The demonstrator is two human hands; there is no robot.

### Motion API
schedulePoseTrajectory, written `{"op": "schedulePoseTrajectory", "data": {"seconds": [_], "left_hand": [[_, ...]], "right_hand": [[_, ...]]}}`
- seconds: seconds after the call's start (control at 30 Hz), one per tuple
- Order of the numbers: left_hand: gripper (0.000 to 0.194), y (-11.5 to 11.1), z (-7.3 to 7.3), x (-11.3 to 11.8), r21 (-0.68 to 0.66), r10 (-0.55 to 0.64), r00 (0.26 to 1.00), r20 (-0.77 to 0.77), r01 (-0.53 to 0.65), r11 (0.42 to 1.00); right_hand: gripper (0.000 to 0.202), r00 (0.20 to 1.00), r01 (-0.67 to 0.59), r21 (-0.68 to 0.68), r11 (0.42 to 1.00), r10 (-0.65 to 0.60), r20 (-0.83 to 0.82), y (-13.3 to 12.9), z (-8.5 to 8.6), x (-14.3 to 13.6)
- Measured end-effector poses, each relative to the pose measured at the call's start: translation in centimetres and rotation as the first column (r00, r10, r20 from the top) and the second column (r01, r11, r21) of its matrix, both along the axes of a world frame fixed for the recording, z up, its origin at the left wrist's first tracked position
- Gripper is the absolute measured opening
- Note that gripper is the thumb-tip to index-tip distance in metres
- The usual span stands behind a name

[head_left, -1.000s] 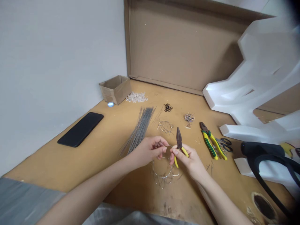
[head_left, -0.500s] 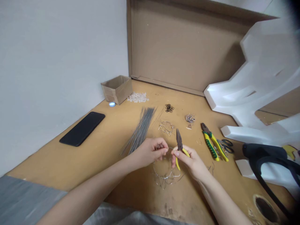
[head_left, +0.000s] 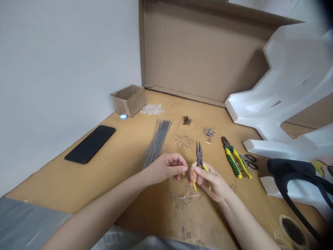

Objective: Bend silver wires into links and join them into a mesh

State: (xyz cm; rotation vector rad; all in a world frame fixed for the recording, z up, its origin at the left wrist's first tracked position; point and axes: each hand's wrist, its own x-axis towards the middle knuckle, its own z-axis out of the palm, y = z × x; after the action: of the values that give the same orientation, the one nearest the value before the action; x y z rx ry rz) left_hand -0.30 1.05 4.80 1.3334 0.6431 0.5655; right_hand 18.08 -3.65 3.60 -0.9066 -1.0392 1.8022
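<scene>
Between my hands hangs a ring of thin silvery wire (head_left: 182, 197) with several wire ends sticking out from its lower side. My left hand (head_left: 174, 167) pinches the ring's upper part between thumb and fingertips. Long-nose pliers (head_left: 199, 153) with dark jaws and yellow handles rest in my right hand (head_left: 209, 180), jaws pointing away from me and slightly parted. My right thumb and fingertips also appear to touch the wire; their exact grip on it is partly hidden. Just beyond my hands lies another wire ring (head_left: 183, 142), near a bundle of straight grey wires (head_left: 159, 139).
Green-and-yellow pliers (head_left: 228, 152) and scissors (head_left: 250, 160) lie right. Beyond are black rings (head_left: 186, 120), a wire cluster (head_left: 209, 131), small clear pieces (head_left: 152, 109) and a cardboard box (head_left: 129, 100). A black phone (head_left: 90, 144) lies left; white foam (head_left: 249, 104) stands right.
The pliers in my right hand have turned slightly, and their jaws and handles have spread apart. My left hand keeps its pinch on the wire ring, almost in place.
</scene>
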Motion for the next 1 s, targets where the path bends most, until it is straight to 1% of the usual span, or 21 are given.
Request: {"op": "schedulePoseTrajectory", "data": {"seconds": [0.2,0.37,0.43,0.53,0.77,0.9,1.0], "left_hand": [[0.022,0.3,-0.7,0.0,0.033,0.024,0.999,-0.037,-0.023,0.999],[0.025,0.6,-0.6,-0.2,0.033,0.105,0.994,0.020,-0.105,0.994],[0.025,0.6,-0.5,-0.2,0.032,0.118,0.993,0.020,-0.119,0.992],[0.023,0.6,-0.6,-0.2,0.039,0.097,0.995,0.010,-0.097,0.994],[0.023,0.2,-1.0,0.1,0.038,0.044,0.999,-0.007,-0.044,0.998],[0.024,-0.2,-1.1,0.4,0.058,0.094,0.996,-0.012,-0.093,0.994],[0.024,-0.4,-1.2,0.6,0.080,0.183,0.983,0.011,-0.183,0.980]], "right_hand": [[0.013,0.991,-0.027,0.058,0.998,0.019,0.132,-0.1,-0.1,-0.5],[0.014,0.979,0.001,0.113,0.994,-0.024,0.204,-0.1,-0.5,-0.2],[0.013,0.976,0.007,0.117,0.993,-0.032,0.216,-0.1,-0.7,0.0],[0.012,0.978,0.003,0.119,0.993,-0.028,0.209,0.0,-0.8,0.1],[0.012,0.994,-0.006,0.102,0.995,-0.005,0.113,0.0,-0.6,-0.3],[0.012,0.996,0.000,0.093,0.996,-0.008,0.092,0.0,-0.7,-0.3],[0.012,0.995,0.002,0.091,0.996,-0.011,0.096,0.0,-0.9,-0.4]]}}
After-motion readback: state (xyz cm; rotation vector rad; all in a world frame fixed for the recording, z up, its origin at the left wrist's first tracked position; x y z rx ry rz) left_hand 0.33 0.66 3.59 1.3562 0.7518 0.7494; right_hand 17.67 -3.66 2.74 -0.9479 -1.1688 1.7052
